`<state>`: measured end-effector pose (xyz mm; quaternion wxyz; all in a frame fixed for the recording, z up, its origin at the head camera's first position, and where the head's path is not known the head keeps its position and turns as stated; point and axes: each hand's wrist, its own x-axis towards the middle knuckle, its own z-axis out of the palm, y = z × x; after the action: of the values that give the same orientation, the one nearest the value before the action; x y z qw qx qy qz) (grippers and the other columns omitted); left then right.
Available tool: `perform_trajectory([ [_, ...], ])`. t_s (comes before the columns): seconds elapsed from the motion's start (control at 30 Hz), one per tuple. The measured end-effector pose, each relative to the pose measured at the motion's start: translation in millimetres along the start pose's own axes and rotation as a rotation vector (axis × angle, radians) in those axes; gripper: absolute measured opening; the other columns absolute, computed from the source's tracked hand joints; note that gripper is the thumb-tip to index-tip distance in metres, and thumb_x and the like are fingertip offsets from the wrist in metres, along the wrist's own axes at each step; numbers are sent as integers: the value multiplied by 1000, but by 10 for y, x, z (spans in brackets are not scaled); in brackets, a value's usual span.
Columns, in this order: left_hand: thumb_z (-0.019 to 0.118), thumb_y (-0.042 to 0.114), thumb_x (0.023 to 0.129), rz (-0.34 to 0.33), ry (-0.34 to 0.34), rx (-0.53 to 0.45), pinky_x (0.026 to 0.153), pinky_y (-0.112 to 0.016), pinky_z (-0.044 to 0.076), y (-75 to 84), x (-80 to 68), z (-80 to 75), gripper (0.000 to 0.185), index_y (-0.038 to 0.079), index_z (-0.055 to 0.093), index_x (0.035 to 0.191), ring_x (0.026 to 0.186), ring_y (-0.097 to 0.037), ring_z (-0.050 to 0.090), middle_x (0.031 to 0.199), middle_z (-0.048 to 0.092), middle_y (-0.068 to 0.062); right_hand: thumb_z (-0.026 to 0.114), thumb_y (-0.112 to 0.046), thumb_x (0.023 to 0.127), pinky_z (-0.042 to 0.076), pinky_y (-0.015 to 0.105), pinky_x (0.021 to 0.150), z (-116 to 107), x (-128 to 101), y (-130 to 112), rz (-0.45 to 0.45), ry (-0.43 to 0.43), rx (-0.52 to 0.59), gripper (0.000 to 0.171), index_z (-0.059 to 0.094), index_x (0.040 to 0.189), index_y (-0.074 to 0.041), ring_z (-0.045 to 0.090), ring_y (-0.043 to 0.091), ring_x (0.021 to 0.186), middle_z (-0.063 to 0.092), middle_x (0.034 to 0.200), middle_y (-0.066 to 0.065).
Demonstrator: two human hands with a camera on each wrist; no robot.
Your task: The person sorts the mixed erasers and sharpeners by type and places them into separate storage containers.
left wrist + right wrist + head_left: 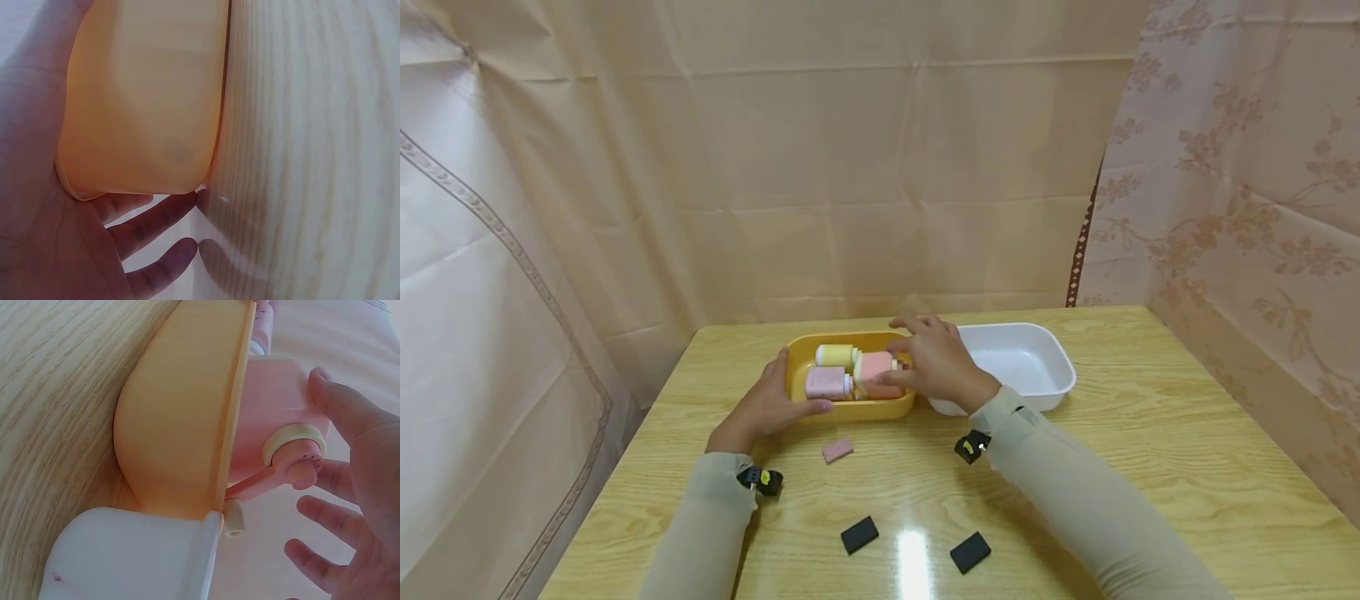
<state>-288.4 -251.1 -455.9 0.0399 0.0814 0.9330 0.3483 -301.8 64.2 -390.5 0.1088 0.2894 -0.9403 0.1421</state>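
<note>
In the head view my left hand (767, 404) holds the left end of a yellow plastic bin (850, 412), its thumb along the near side. The left wrist view shows its fingers around the end of the bin. A pink, box-shaped hand-crank sharpener (278, 400) with a cream collar lies at the bin's right end. My right hand (942, 360) is over that end; its thumb rests against the sharpener's body and its other fingers are spread beside the crank. A yellow bottle (835, 356) and a pale pink bottle (826, 382) lie inside, left of the sharpener.
A white plastic bin (1018, 358) stands against the yellow bin's right end. On the wooden table (1150, 467) in front lie a small pink block (837, 450) and two black blocks, one left (860, 535) and one right (971, 552). Curtains hang behind and at the sides.
</note>
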Motion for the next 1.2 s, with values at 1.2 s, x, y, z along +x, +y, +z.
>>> perform_trajectory([
  [1.2,78,82,66,11,4,7,119,-64,31,-10,-7,1,143,21,-3,167,145,-39,39,164,27,-16,69,-65,90,30,66,117,91,-57,125,72,-153,17,57,72,133,-27,49,39,138,49,157,8],
])
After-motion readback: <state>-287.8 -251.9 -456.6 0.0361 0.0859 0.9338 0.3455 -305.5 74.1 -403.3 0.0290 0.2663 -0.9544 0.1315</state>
